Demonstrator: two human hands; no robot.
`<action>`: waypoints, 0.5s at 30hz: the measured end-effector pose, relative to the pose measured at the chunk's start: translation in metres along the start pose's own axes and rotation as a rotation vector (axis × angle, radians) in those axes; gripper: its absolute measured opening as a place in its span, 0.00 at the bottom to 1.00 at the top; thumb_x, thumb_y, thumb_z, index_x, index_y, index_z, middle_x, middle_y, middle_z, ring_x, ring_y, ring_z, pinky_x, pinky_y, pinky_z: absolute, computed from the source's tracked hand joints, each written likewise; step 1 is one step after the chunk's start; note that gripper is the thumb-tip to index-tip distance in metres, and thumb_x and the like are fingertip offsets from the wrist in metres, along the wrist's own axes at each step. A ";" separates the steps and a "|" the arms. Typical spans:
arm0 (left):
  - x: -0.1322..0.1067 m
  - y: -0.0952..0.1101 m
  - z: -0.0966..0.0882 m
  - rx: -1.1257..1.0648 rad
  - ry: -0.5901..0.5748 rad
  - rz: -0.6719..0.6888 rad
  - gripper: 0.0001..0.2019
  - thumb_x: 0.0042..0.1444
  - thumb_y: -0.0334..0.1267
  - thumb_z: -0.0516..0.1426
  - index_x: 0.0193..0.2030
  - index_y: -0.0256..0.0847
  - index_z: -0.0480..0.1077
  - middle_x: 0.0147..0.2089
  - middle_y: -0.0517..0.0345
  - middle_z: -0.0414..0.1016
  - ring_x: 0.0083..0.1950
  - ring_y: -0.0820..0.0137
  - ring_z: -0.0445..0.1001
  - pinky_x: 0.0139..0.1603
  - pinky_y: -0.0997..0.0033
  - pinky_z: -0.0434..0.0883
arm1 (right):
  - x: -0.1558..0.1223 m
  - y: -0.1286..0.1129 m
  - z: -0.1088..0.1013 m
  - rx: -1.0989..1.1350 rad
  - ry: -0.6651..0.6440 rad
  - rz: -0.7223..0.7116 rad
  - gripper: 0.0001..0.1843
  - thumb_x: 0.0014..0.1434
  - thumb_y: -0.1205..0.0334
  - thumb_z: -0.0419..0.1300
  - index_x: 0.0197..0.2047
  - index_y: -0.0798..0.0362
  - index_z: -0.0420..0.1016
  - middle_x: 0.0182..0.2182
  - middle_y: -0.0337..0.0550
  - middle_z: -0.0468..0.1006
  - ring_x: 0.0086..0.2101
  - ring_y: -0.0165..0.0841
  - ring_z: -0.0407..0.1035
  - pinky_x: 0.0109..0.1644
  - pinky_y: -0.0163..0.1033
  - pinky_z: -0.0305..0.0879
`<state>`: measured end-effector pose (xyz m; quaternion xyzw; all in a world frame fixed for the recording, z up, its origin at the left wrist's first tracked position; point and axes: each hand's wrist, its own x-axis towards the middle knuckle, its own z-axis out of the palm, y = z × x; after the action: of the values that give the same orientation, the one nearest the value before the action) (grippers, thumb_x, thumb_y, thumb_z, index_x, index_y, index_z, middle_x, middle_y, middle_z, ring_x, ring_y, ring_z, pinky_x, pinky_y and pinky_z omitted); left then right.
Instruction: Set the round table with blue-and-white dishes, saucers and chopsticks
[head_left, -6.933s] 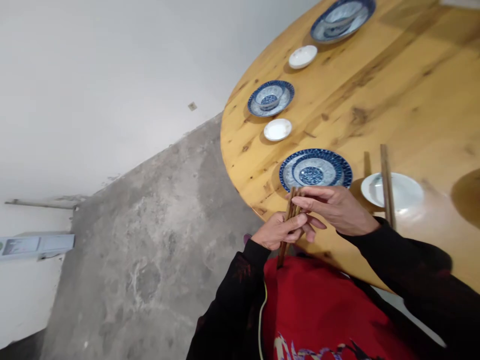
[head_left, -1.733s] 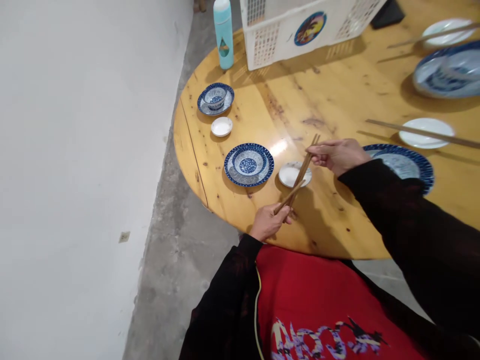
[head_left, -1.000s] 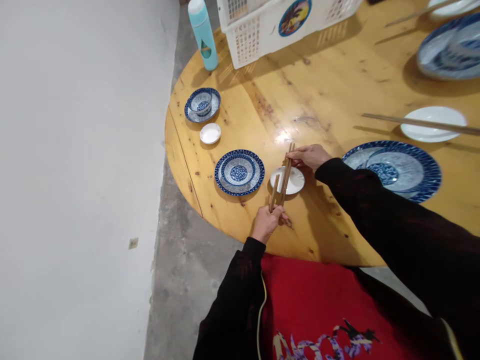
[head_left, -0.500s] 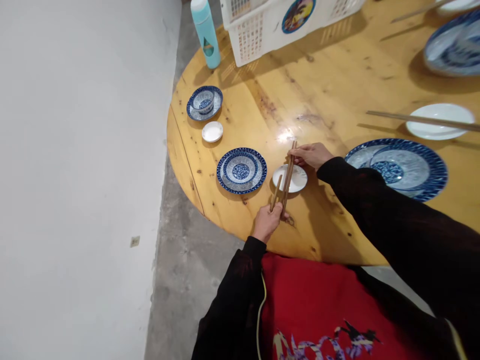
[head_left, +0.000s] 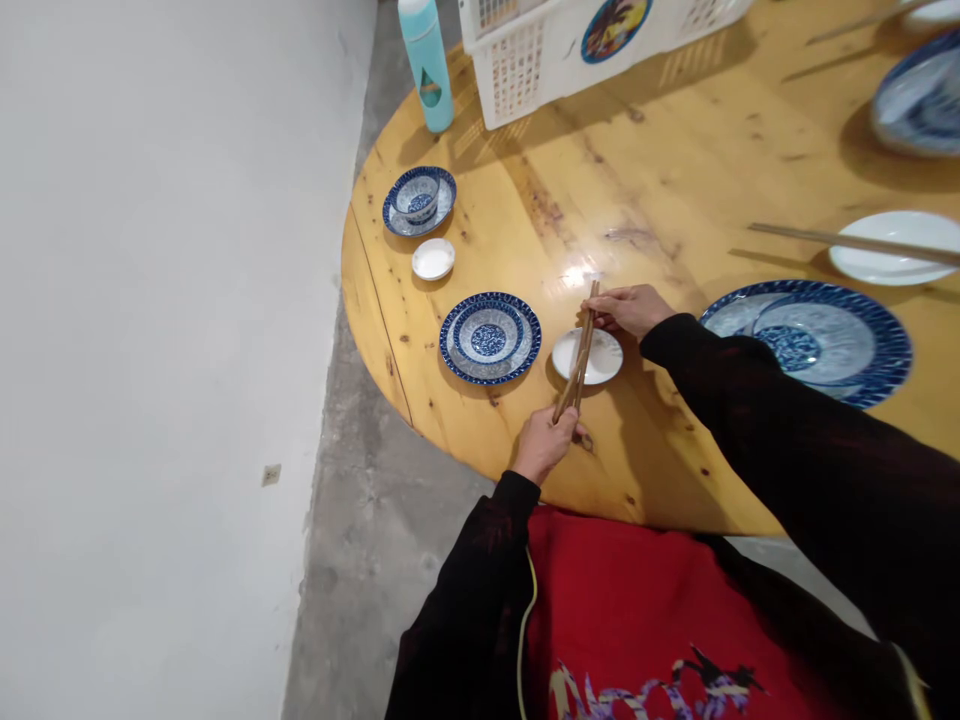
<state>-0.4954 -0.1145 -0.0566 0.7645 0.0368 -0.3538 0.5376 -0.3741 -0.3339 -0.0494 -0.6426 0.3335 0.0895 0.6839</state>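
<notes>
Brown chopsticks (head_left: 583,350) cross above a small white dish (head_left: 602,358), slanting from lower left to upper right. My left hand (head_left: 546,440) is closed round their lower ends, near the table's front edge. Thumb and fingers of my right hand (head_left: 632,308) pinch the upper ends, just beyond the dish. How many sticks each hand has I cannot tell. Left of the dish, a blue-and-white bowl (head_left: 489,338) rests on a matching plate (head_left: 489,379). Right of my right hand sits a larger-looking patterned plate (head_left: 885,345) with a bowl on it, partly behind my sleeve.
On the wooden table (head_left: 675,160) stand a white plastic basket (head_left: 555,60) and a light-blue bottle (head_left: 429,75) at the back. Another bowl and plate (head_left: 401,218) with a small white dish (head_left: 433,259) are at left. Chopsticks (head_left: 847,238) lie across a white dish (head_left: 900,265) at right.
The separate stick in my left hand has swung right and now lies against the other chopsticks. My right hand keeps its pinch at the upper ends. The view has shifted slightly.
</notes>
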 end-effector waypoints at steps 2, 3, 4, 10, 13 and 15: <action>0.000 0.000 0.001 0.005 -0.002 -0.003 0.18 0.65 0.47 0.54 0.42 0.35 0.78 0.36 0.50 0.84 0.37 0.67 0.77 0.44 0.69 0.73 | 0.001 0.001 0.000 0.003 -0.003 -0.003 0.10 0.60 0.72 0.67 0.27 0.57 0.78 0.21 0.40 0.77 0.19 0.22 0.66 0.22 0.25 0.67; 0.000 0.000 0.001 0.008 -0.006 -0.005 0.17 0.65 0.47 0.54 0.42 0.35 0.78 0.36 0.51 0.84 0.37 0.67 0.77 0.44 0.69 0.73 | 0.001 0.001 0.000 0.004 -0.005 -0.005 0.10 0.60 0.72 0.67 0.27 0.57 0.78 0.21 0.40 0.77 0.19 0.22 0.66 0.22 0.25 0.67; 0.000 0.000 0.002 0.012 -0.008 -0.008 0.17 0.65 0.47 0.54 0.43 0.35 0.78 0.36 0.51 0.84 0.37 0.67 0.77 0.44 0.69 0.73 | 0.001 0.001 0.000 0.004 -0.006 -0.006 0.10 0.60 0.72 0.68 0.27 0.57 0.78 0.21 0.40 0.77 0.18 0.23 0.66 0.21 0.25 0.67; 0.000 0.001 0.003 0.017 0.013 -0.011 0.17 0.65 0.47 0.54 0.42 0.35 0.78 0.36 0.51 0.83 0.36 0.68 0.77 0.43 0.70 0.73 | 0.002 0.001 -0.001 0.002 0.003 -0.016 0.10 0.59 0.73 0.67 0.26 0.55 0.78 0.21 0.41 0.77 0.19 0.24 0.66 0.21 0.27 0.68; -0.001 0.003 0.003 0.021 0.017 -0.010 0.17 0.65 0.47 0.54 0.41 0.35 0.78 0.35 0.52 0.83 0.35 0.68 0.76 0.42 0.70 0.72 | 0.000 0.002 0.001 -0.010 0.024 -0.025 0.11 0.59 0.71 0.68 0.25 0.54 0.77 0.20 0.39 0.76 0.19 0.24 0.66 0.20 0.28 0.67; -0.002 0.005 0.001 0.034 0.021 -0.009 0.18 0.65 0.48 0.54 0.38 0.35 0.78 0.35 0.52 0.82 0.35 0.68 0.76 0.42 0.70 0.72 | -0.003 0.002 0.002 -0.018 0.044 -0.034 0.11 0.58 0.70 0.69 0.25 0.54 0.76 0.19 0.39 0.74 0.19 0.25 0.66 0.20 0.28 0.67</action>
<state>-0.4949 -0.1165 -0.0512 0.7771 0.0399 -0.3486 0.5224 -0.3764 -0.3313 -0.0494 -0.6561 0.3368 0.0666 0.6720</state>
